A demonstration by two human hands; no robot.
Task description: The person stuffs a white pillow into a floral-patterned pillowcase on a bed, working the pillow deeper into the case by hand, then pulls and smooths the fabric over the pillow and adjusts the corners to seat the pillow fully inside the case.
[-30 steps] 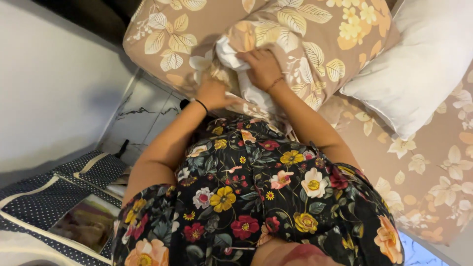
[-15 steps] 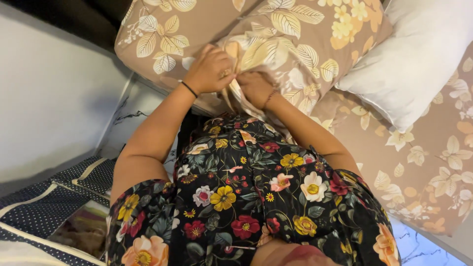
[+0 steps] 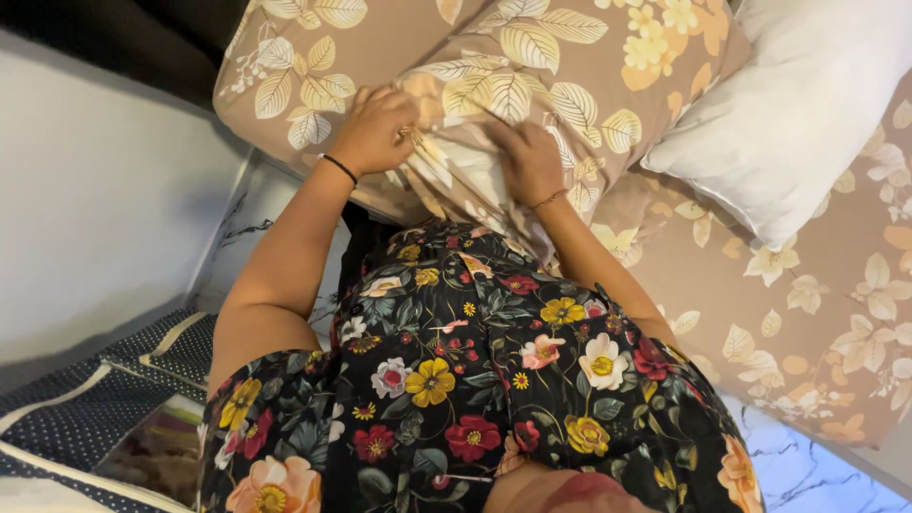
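The large soft pillow in a tan cotton cover printed with cream and yellow leaves lies at the far side of the scene on a bed sheet of matching tan floral fabric, with its open end turned toward the person. The left hand, with a thin black band at the wrist, is closed: its fingers are curled together and clamped on a gathered fold of the cover at the near left of the opening. The right hand lies flat on the pleated cloth just beside it, fingers slightly apart and pressing down; whether they pinch any fabric cannot be told. A plain white pillow lies to the right, touching the printed one. A dark dotted fabric bag with cream trim sits at the near left. Judged from its look, the pillow is light, bulky and compressible, and the cover limp and not fragile; the hem at the opening offers the firmest hold.
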